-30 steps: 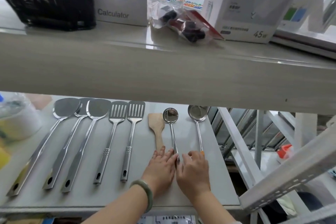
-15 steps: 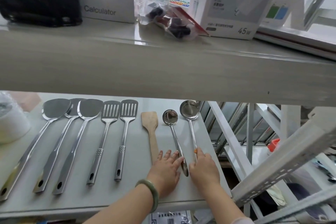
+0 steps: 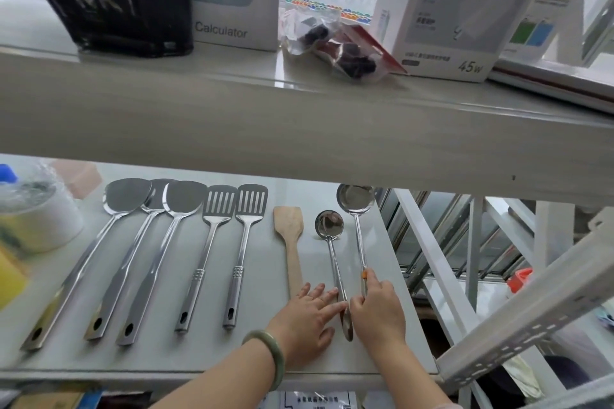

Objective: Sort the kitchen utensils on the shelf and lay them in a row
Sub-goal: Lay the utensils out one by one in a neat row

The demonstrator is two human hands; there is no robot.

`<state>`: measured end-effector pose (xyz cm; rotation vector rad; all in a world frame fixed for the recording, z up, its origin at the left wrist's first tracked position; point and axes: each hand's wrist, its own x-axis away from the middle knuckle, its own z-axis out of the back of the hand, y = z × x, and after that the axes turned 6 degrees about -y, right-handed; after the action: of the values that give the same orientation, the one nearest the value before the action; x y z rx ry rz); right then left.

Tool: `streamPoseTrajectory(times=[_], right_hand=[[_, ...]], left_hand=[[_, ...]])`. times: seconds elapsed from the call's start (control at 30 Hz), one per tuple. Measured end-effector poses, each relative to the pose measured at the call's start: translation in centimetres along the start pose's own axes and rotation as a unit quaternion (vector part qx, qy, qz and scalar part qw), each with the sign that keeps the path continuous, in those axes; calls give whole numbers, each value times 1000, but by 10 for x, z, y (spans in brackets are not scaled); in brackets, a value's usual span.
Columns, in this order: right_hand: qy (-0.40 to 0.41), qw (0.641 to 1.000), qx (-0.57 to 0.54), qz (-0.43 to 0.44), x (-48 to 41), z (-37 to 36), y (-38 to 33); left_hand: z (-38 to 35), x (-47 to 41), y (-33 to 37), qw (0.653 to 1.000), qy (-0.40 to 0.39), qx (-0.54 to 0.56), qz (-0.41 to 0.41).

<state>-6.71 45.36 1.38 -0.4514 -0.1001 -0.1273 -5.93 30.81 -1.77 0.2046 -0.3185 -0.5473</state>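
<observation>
A row of utensils lies on the white lower shelf (image 3: 265, 355): three solid steel turners (image 3: 126, 196), two slotted turners (image 3: 221, 204), a wooden spatula (image 3: 288, 226), a small steel ladle (image 3: 329, 226) and a larger ladle (image 3: 355, 201) at the far right. My left hand (image 3: 307, 319), with a green bangle on its wrist, lies flat over the wooden spatula's handle end, its fingertips against the small ladle's handle. My right hand (image 3: 377, 307) pinches the larger ladle's handle just below its orange band.
A white roll and a yellow item (image 3: 36, 219) stand at the shelf's left end. The upper shelf (image 3: 299, 123) overhangs the utensil heads and bears a black box, a calculator box, a bag and a charger box. White rack struts (image 3: 518, 329) slope at the right.
The small ladle's handle now lies free between my hands. My right hand has shifted right and slid the larger ladle farther back, its bowl under the upper shelf's edge.
</observation>
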Motion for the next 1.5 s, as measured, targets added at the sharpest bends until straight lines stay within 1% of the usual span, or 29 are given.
streamPoseTrajectory(times=[0.3,0.53,0.6,0.7,0.77,0.83,1.03,1.17,1.3,1.37,1.5], right_hand=[[-7,999,25,-24,0,4,13],[-12,999,31,-40,3,7,22],[-14,999,33,-38,3,8,23],[-15,999,33,-36,2,8,24],[-11,999,34,-36,1,8,23],[-8,999,30,-33,2,7,22],[-3,999,43,-25,1,5,21],[-8,999,20,-31,-1,5,23],[17,999,7,-27,-2,10,23],[34,999,-2,-13,-3,14,20],[49,998,-9,31,-5,26,9]], left_hand=[[11,-7,-5,1000,-19,-6,-11],[9,-4,-5,1000,-10,-24,-14],[4,0,-5,1000,18,-22,1],[-7,9,-7,996,68,11,58],[-13,14,-12,993,72,34,92],[-13,17,-16,992,54,39,105],[-2,10,-8,996,41,31,72],[-1,1,-4,997,42,20,54],[-1,-9,2,999,33,14,40],[-2,-16,6,999,34,16,31],[4,-31,20,1000,-10,-6,19]])
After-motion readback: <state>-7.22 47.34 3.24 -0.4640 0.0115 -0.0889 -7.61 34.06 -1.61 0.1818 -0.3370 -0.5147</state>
